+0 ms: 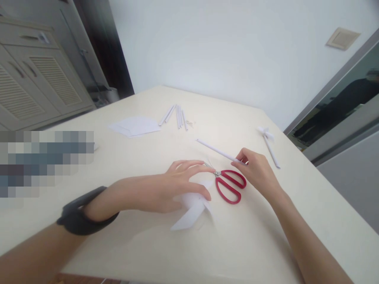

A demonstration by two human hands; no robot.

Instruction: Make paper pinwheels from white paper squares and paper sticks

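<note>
My left hand [174, 187] lies over a folded white paper pinwheel [192, 211] on the cream table [148, 244], fingers curled and pressing on it. A black band [81, 215] is on that wrist. My right hand [257, 171] pinches the near end of a thin rolled white paper stick [214, 150], which points away to the left. Red-handled scissors [229, 186] lie shut on the table between the two hands, blades pointing toward my left fingertips.
Several more rolled paper sticks [177, 115] and a stack of white paper sheets [134, 126] lie farther back. A finished paper pinwheel on a stick [269, 142] lies near the right edge. A cabinet [32, 79] stands left; a wall lies behind.
</note>
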